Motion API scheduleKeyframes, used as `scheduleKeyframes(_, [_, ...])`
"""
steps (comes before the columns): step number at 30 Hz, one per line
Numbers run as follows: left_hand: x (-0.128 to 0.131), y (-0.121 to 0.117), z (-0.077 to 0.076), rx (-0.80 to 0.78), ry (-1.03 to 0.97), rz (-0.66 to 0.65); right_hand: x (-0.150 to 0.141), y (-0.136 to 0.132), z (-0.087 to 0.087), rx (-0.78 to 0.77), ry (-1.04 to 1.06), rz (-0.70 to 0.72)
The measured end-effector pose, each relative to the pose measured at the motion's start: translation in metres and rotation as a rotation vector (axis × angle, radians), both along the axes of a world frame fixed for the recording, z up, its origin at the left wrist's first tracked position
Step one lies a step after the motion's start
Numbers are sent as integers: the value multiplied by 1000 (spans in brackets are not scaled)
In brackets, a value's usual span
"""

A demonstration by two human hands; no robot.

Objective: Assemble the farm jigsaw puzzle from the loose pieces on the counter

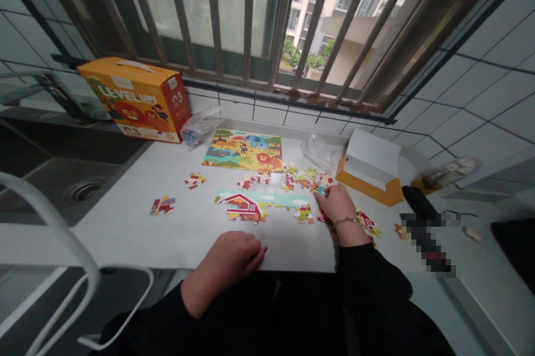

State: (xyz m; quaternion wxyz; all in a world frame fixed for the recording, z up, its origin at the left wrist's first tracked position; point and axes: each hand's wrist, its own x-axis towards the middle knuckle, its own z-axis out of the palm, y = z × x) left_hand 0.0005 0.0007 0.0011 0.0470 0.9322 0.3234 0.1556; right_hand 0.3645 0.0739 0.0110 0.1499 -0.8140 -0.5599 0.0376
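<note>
Counter edge: running lower centre
Left hand: curling loosely
Right hand: reaching among puzzle pieces, grip unclear
Boxes: 2

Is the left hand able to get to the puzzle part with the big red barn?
Probably yes. The left hand is at the near edge of the white counter, with the red barn part just beyond it, and I see nothing standing between them.
</note>
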Motion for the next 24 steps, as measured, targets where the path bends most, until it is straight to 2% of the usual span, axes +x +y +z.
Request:
scheduleKeyframes(6, [0,1,0,-29,-6,-1,10,-3,3,94,169,23])
scheduleKeyframes(11, [-1,-1,0,-44,4,7,-7,-4,7,216,447,263])
scheduleKeyframes(14, [0,-1,1,-38,6,9,-27,-3,7,206,517,359])
scheduleKeyframes(22, [1,0,2,-40,-8,-3,-63,6,16,167,238,407])
scheduleKeyframes(24, [0,0,2,-42,-15,-6,-70,11,18,107,145,403])
